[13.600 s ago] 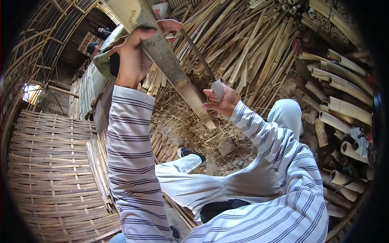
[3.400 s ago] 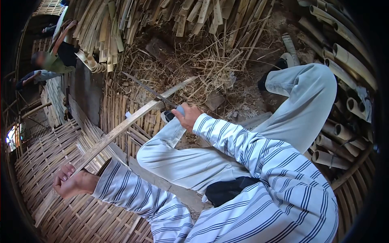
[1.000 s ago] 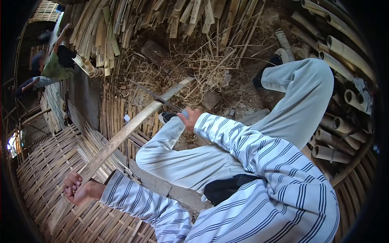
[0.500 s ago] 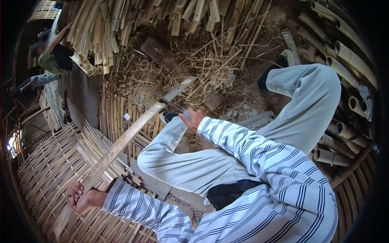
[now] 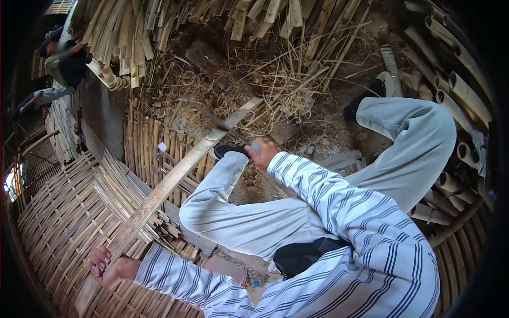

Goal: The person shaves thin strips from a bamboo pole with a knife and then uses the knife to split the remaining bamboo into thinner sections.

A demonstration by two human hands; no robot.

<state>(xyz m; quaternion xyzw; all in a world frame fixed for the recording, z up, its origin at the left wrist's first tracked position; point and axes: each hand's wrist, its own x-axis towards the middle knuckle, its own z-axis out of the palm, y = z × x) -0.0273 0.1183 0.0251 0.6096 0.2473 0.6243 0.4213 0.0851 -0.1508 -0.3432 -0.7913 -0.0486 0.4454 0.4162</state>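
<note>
A long bamboo strip [image 5: 172, 179] runs slantwise from the lower left up to the shavings, its far end low near the ground. My left hand [image 5: 110, 267] is closed round the strip's near part. In my right hand [image 5: 263, 156], beside my lower leg and shoe, is the handle of a knife, mostly hidden by the fingers. The knife's dark blade [image 5: 222, 126] lies across the strip's upper part and is blurred, so I cannot make out its edge.
Curly bamboo shavings [image 5: 281, 103] cover the ground ahead. Split bamboo strips [image 5: 124, 42] are piled at the back, and bamboo poles [image 5: 466, 95] stack on the right. Woven bamboo panels [image 5: 63, 212] lie at left. Another person [image 5: 63, 66] is at the far upper left.
My right hand and the knife have shifted slightly right relative to the view, the blade now blurred over the strip. My left hand keeps its hold. The other person's arm has lowered.
</note>
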